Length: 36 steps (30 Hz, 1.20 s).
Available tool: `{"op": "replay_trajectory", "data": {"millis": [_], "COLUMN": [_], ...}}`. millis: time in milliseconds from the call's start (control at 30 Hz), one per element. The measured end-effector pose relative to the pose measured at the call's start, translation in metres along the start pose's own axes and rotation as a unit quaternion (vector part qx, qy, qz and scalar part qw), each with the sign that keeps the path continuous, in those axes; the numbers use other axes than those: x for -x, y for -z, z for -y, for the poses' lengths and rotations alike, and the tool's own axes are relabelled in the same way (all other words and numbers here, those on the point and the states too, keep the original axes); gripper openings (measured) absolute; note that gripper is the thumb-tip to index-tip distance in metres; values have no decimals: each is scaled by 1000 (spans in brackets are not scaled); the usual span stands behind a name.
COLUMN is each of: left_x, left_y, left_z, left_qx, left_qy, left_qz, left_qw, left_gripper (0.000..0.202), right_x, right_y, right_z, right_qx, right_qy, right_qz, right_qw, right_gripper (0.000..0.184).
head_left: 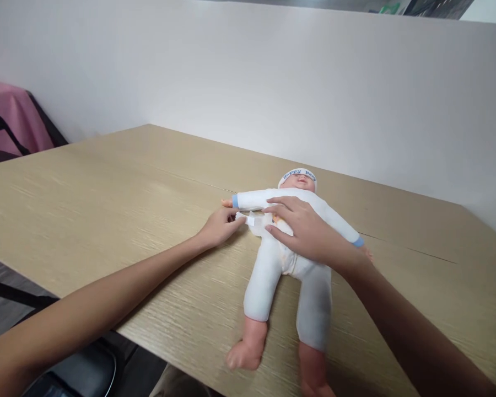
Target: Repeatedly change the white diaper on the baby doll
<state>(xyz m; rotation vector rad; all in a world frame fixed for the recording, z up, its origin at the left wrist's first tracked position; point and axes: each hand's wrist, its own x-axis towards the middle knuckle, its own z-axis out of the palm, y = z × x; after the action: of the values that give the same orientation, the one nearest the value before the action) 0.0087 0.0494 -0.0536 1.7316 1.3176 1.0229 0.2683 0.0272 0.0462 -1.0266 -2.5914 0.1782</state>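
Observation:
A baby doll (268, 275) in a white suit with blue cuffs lies on its back, its head toward the wall and its legs toward me. Around its hips is a white diaper (288, 259) with a small orange print. At the doll's waist, my left hand (222, 225) pinches the diaper's side tab (248, 220) between thumb and fingers, pulled out to the left. My right hand (301, 229) rests over the doll's belly, fingers apart and pointing left, hiding part of the diaper's front. A white cap (300, 172) with blue lettering covers the doll's head.
The doll lies on a wood-grain table (128, 193) with thin seams in its top. Behind the table stands a white partition wall (248, 82). Pink cloth (20, 110) hangs at the far left. Below the table's near edge is a dark chair (82, 369).

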Motion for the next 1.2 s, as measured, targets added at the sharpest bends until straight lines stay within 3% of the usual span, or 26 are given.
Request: {"op": "replay_trajectory", "data": {"millis": [100, 367, 467, 567, 700, 800, 1000, 1133, 1200], "left_x": [1, -6, -11, -19, -25, -25, -22, -24, -26], "left_y": [-1, -22, -30, -38, -51, -62, -68, -63, -61], "left_z": [-2, -27, -36, -42, -54, -65, -76, -74, -72], "left_qx": [18, 164, 172, 172, 159, 141, 37, -7, 6], "left_qy": [-10, -20, -25, -18, -7, 1, -72, -111, -121], "left_qz": [26, 28, 24, 9, 16, 24, 25, 62, 78], "left_qw": [999, 986, 984, 985, 987, 990, 996, 992, 990], "left_gripper": [36, 35, 34, 33, 31, 33, 35, 30, 37], "right_x": [-12, -46, -47, -43, -42, -46, -47, -43, -42], "right_y": [3, -10, -12, -10, -12, -19, -28, -30, -33], "right_z": [-8, -25, -32, -40, -46, -49, -53, -53, -53], "right_qx": [-10, -17, -37, -149, -322, -386, -433, -429, -421], "right_qy": [63, 51, 36, -5, -87, -104, -126, -128, -116], "right_qz": [65, 143, 120, 64, -9, -4, -7, -17, -29], "right_qw": [996, 988, 991, 987, 943, 917, 892, 894, 899], "right_gripper": [26, 17, 14, 24, 39, 41, 48, 57, 58]}}
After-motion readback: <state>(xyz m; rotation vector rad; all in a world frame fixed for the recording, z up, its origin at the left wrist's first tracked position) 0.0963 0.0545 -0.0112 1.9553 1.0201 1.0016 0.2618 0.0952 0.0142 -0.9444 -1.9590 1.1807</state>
